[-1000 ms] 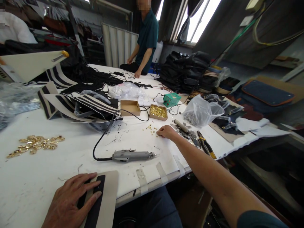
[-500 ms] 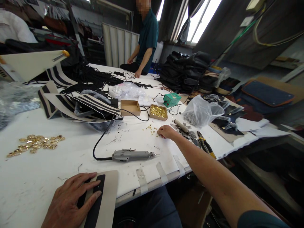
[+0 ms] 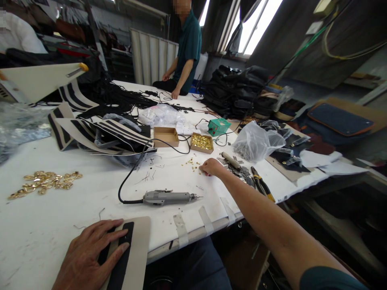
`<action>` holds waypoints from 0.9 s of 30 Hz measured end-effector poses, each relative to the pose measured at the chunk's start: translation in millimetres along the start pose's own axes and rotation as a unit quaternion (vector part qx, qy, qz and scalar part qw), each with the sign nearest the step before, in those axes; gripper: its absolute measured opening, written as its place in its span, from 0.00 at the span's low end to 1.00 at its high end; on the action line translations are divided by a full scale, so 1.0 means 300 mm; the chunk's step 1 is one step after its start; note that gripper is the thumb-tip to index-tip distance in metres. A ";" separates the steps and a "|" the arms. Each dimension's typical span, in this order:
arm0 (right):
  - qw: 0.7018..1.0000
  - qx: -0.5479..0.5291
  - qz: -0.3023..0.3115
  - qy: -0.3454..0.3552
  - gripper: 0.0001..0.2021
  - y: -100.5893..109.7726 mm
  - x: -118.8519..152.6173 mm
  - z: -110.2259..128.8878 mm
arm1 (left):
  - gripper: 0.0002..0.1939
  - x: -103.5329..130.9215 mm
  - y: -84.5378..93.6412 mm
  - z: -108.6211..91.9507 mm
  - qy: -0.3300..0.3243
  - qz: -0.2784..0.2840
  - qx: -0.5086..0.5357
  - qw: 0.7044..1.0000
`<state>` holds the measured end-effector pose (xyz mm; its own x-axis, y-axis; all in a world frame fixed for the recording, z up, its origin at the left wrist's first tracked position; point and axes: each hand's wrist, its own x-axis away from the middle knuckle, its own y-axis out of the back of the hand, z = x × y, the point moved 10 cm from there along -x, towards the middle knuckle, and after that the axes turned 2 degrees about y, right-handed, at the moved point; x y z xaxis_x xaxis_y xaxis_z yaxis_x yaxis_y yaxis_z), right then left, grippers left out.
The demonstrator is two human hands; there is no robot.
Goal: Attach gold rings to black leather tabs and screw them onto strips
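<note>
My left hand (image 3: pixel 90 253) lies spread on the striped panel (image 3: pixel 140 241) close to me, resting rather than gripping. My right hand (image 3: pixel 208 167), fingertips drawn together, is down at the loose gold bits (image 3: pixel 191 162); I can't tell whether it has hold of one. They lie scattered on the counter (image 3: pixel 172 175) between the box (image 3: pixel 199 150) and the driver (image 3: pixel 167 198). Bits this small want a light pinch, one at a time, brushing no others.

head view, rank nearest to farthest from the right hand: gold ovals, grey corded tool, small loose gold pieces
1. Small loose gold pieces: just beside the right hand, on its left.
2. Grey corded tool: left, closer to the camera.
3. Gold ovals: far left.
</note>
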<state>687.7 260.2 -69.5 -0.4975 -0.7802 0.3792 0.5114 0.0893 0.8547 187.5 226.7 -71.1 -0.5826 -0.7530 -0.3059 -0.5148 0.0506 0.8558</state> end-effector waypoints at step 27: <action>1.000 -0.019 -0.013 0.013 0.16 0.009 -0.007 -0.066 | 0.21 0.003 0.000 -0.001 -0.002 -0.006 0.005 1.000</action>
<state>703.9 249.8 -75.0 -0.4930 -0.7975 0.3479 0.5253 0.0459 0.8496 187.1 225.8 -71.4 -0.5787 -0.7506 -0.3188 -0.5290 0.0481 0.8472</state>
